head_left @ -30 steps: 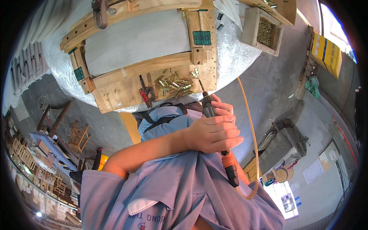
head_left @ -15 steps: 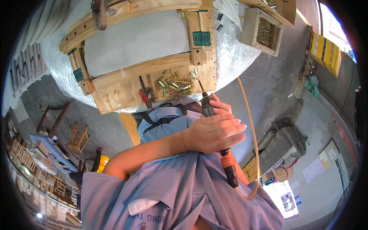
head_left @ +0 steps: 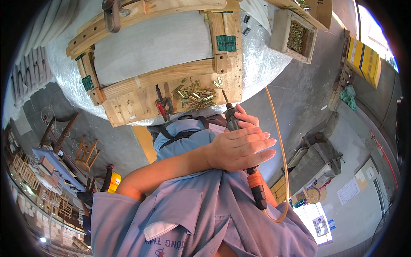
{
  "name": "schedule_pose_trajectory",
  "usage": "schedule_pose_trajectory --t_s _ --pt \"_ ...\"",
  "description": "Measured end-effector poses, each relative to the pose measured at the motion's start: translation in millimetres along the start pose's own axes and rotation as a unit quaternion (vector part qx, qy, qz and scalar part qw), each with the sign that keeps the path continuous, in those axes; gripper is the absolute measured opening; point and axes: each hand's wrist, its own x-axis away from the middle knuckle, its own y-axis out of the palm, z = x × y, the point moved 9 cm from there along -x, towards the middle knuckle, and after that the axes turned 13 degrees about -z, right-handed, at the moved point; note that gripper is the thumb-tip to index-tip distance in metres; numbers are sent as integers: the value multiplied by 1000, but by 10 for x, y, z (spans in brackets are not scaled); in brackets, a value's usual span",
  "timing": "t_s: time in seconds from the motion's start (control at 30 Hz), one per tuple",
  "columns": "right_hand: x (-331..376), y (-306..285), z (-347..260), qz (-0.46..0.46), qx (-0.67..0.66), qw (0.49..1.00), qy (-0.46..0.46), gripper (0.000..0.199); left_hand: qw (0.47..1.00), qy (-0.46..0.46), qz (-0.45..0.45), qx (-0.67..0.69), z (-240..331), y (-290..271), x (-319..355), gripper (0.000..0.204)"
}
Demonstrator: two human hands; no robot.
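Little change since the earlier frame: the left hand (head_left: 239, 147) has flattened, fingers straighter, over the pneumatic screwdriver (head_left: 239, 141). It rests on the tool; real clamping, cannot tell. Right hand mostly hidden beneath, apparently gripping the body. Bit tip sits at the wooden jig (head_left: 171, 92), just beside the brass hinges (head_left: 195, 94). Best kept square to the wood, orange hose (head_left: 280, 145) slack.

Rough bare wood jig (head_left: 171, 83); shiny brass hinges (head_left: 195, 95); glossy plastic hose (head_left: 280, 141).
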Motion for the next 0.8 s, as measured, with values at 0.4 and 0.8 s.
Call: schedule_pose_trajectory --t_s 0.4,0.8 --pt "-43 26 0 -45 -10 998 32 18 1000 -6 10 -2 -18 -12 -15 38" --pt "-44 17 10 -56 4 998 29 13 1000 -9 1 1 -29 3 -3 44"
